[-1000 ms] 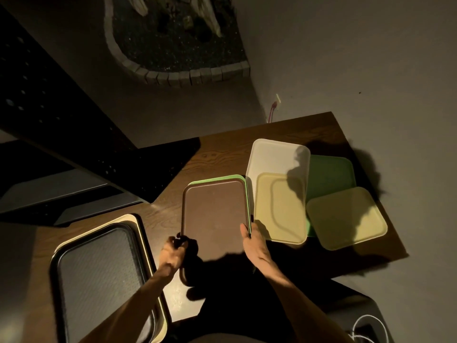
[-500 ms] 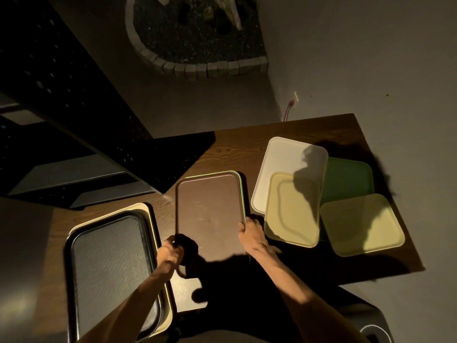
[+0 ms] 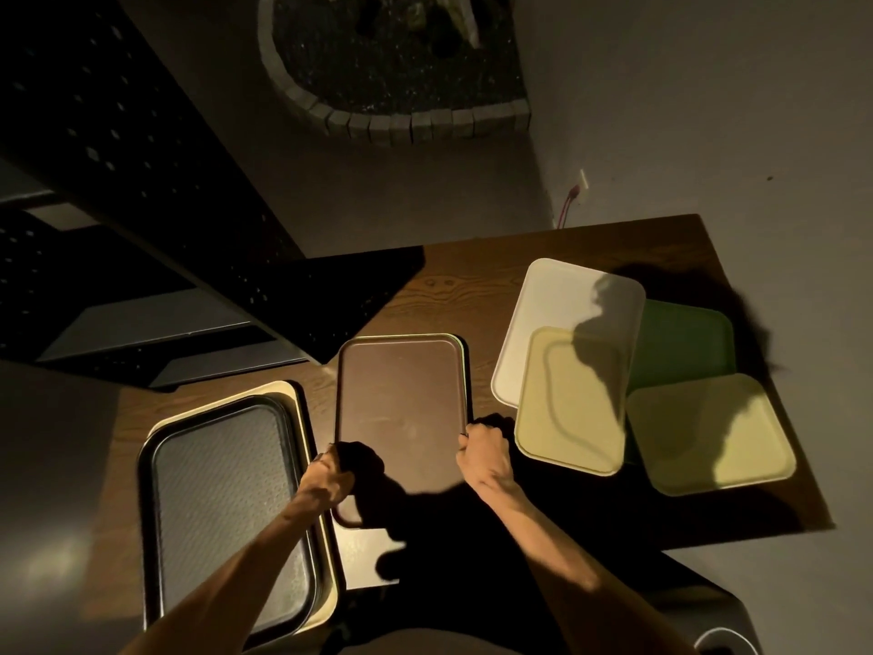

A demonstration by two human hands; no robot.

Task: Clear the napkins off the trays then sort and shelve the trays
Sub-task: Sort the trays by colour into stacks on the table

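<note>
A brown tray [image 3: 401, 394] lies on top of a green tray whose thin rim [image 3: 460, 345] shows along its far and right edges, in the middle of the wooden table [image 3: 463, 271]. My left hand [image 3: 328, 479] grips the brown tray's near left edge. My right hand [image 3: 484, 453] grips the near right edge. To the left, a black textured tray [image 3: 222, 503] sits on a cream tray [image 3: 295, 394]. To the right lie a white tray [image 3: 557, 300], a yellow tray [image 3: 571, 408], a dark green tray [image 3: 680, 342] and a second yellow tray [image 3: 708, 432], overlapping. No napkins show.
A dark perforated metal shelving unit [image 3: 118, 182] stands at the left, its edge over the table's far left corner. Beyond the table is a brick-edged planter bed [image 3: 392, 63]. A pale wall [image 3: 708, 111] runs on the right. A dark bin [image 3: 708, 626] stands by the table's near right.
Both hands have shifted the brown tray stack to the left, closer to the black tray and away from the white and yellow trays. The green rim under it shows less.
</note>
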